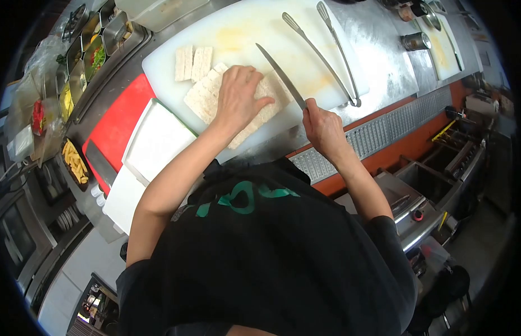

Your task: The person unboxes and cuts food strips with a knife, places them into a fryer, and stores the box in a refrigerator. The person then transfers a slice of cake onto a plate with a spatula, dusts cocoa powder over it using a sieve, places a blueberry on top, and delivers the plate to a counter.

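Observation:
Pale, crustless bread-like slices [203,99] lie in a block on the white cutting board [243,25]. My left hand [239,95] rests over them with its thumb and fingers apart, and hides part of the block. Two cut stacks of strips [193,63] sit just beyond, to the upper left. In my right hand [323,126] is the handle of a long knife [281,74]. Its blade points up and left, to the right of the slices, with the tip over the board. Metal tongs [319,53] lie on the board's right part.
A red board [121,120] and a white open box [159,140] are at the left. Beyond them stand metal containers of ingredients [98,59] and a dish of fries [75,162]. A metal can [416,41] stands at the upper right, near another cutting board [442,53].

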Demonstrator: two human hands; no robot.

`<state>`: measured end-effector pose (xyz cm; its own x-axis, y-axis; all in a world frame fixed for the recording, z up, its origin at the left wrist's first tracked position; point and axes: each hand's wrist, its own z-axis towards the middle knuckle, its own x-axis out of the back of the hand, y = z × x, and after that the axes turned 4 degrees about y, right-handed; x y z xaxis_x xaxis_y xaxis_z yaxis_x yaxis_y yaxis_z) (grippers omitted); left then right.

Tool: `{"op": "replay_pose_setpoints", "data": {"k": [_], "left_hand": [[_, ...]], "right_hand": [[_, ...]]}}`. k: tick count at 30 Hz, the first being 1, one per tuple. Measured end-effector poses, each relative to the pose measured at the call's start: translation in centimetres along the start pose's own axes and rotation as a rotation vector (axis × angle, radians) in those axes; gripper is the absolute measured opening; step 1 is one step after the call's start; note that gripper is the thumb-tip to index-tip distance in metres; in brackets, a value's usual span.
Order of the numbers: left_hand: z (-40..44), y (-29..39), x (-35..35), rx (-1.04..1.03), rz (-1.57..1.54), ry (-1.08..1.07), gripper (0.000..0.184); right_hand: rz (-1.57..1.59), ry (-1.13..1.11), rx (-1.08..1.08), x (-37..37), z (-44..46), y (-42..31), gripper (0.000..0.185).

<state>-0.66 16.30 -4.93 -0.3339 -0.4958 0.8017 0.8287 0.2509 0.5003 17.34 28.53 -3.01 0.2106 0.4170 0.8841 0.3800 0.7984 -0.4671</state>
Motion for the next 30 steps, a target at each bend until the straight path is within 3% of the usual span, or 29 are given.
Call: {"op": "replay_pose_setpoints", "data": {"k": [2,7,10,14,17,20,23,26,30], "left_hand": [[-0.5,0.1,0.1,-0.054,-0.003,-0.045,0.058],[-2.2,2.9,-0.5,0.117,0.036,-0.212,0.063],[-2.9,3.0,-1.2,0.096,0.004,-0.053,0.064],[-2.1,2.1,-1.4,0.125,0.062,-0.007,0.064],[-0.8,0.2,-1.3,0.293,0.121,-0.049,0.067],[-1.9,0.1,-0.6,0.135,0.162,0.104,0.081],[-3.8,3.0,-0.4,0.263,0.036,0.028,0.095],[-4.5,2.3,-0.9,0.185,0.078,-0.019,0.103],[-4.7,1.3,-1.0,0.144,0.04,0.001,0.1]], "right_hand": [[0.004,-0.002,0.026,-0.5,-0.1,0.0,0.009],[-0.103,-0.09,0.062,-1.5,-1.1,-0.1,0.011],[-0.085,-0.064,0.101,-1.5,-1.4,0.2,0.012],[-0.092,-0.088,0.064,-1.5,-0.7,-0.3,0.012],[-0.081,-0.116,0.088,-1.4,-0.5,-0.4,0.013],[-0.116,-0.074,0.135,-1.0,0.3,-0.5,0.012],[-0.15,-0.016,0.171,-0.2,1.5,-0.6,0.01],[-0.173,-0.116,0.177,-0.1,2.2,-0.7,0.01],[-0.235,-0.194,0.163,-0.6,2.5,-0.3,0.01]]}}
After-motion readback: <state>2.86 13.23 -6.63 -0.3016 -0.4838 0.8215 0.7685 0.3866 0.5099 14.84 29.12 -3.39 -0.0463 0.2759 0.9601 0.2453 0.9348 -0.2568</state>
